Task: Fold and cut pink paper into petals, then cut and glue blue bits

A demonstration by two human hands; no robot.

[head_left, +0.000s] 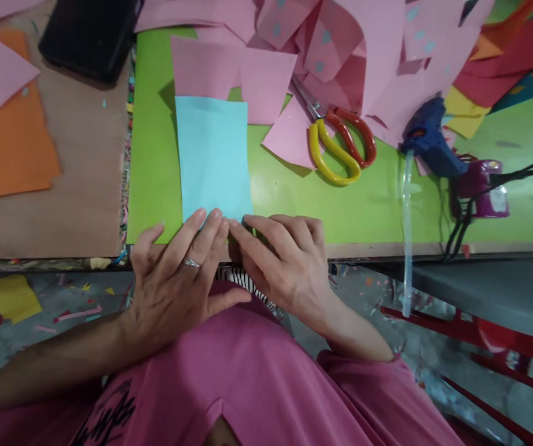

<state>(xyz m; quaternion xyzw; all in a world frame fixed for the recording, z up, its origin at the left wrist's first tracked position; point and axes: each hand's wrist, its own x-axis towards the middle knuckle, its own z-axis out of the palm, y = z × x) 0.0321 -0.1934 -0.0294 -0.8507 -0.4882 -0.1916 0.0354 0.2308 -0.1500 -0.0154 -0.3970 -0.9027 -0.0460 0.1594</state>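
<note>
A light blue rectangle of paper (214,158) lies on the green board near its front edge, its far end overlapping pink paper (205,65). My left hand (177,279), with a ring on one finger, rests its stretched fingertips along the paper's near edge; its thumb is held apart. At the near right corner of the same paper, my right hand (285,260) has its fingers bent, the index and middle fingertips on the edge. The right thumb is mostly hidden below, and the near edge of the paper is partly covered by fingers.
Scissors (340,142) with red and yellow handles lie right of the blue paper. Farther right are a blue glue gun (433,139) with a clear glue stick and black cables (465,214). Pink scraps cover the back. A black phone-like object (90,38) and orange paper (15,136) lie left.
</note>
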